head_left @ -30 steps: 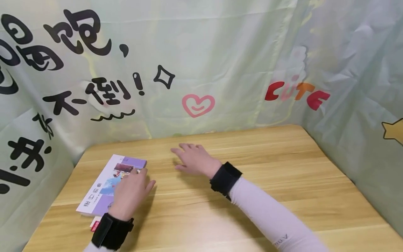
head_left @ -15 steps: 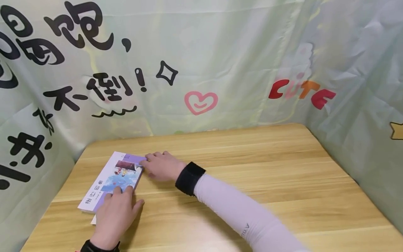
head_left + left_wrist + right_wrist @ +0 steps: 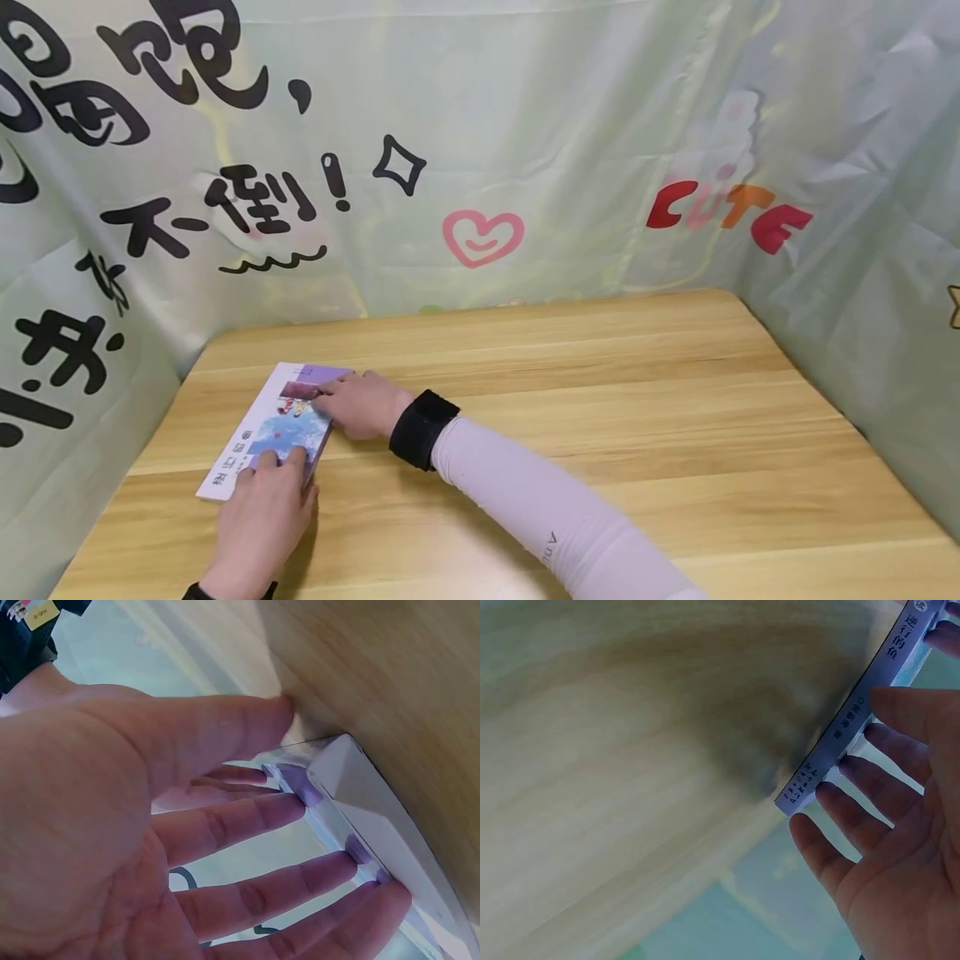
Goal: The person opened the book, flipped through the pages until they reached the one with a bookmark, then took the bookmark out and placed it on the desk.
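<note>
The wood-grained counter (image 3: 600, 467) has rounded far corners and meets a pale green cloth (image 3: 570, 108) along its far edge; the cloth carries black characters (image 3: 255, 200), a pink heart (image 3: 483, 238) and the word CUTE (image 3: 729, 212). The book (image 3: 281, 429) lies near the counter's left edge, below the far left corner. The head view shows the cover, with the left hand (image 3: 262, 517) on its near part and the right hand (image 3: 363, 404) at its far right. Only the right wrist view makes the lettered spine (image 3: 847, 724) readable, the thumb against it and the fingers fairly straight and apart. The left wrist view shows that hand spread wide, fingertips on the book, thumb clear. The book's long axis runs roughly along the counter's left edge, far end leaning right, spine facing right.
</note>
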### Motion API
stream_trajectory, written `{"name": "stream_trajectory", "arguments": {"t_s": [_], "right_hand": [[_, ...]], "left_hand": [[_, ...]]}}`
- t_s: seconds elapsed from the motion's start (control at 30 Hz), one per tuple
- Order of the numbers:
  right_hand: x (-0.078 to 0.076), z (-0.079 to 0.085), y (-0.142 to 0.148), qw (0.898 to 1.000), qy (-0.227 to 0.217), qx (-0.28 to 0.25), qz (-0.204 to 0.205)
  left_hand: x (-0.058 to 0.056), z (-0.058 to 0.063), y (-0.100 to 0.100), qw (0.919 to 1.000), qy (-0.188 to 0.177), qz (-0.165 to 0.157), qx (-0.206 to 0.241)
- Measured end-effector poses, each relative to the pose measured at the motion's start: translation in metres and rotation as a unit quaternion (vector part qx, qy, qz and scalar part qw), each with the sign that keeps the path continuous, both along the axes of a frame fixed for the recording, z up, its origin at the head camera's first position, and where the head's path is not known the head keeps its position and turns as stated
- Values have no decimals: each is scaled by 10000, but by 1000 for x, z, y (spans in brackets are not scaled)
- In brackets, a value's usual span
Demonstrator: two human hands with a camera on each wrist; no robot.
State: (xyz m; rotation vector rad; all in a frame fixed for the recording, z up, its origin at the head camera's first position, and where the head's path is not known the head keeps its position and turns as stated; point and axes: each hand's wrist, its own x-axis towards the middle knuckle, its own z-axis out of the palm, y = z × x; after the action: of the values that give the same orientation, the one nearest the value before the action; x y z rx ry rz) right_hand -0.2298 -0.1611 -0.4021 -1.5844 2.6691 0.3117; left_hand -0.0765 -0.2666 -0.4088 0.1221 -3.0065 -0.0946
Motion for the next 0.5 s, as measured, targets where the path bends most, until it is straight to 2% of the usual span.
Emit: {"name": "stream_trajectory", "arguments": {"t_s": [0.27,0.5], "right_hand": [[-2,-3,1,9994,-179,-299,87],[-4,-5,7,9971,-170,-652,345]], "left_hand": [[0,4,-2,9992,-387,-5,-105],[-3,4,-2,9988,-462,-12,-175]]}}
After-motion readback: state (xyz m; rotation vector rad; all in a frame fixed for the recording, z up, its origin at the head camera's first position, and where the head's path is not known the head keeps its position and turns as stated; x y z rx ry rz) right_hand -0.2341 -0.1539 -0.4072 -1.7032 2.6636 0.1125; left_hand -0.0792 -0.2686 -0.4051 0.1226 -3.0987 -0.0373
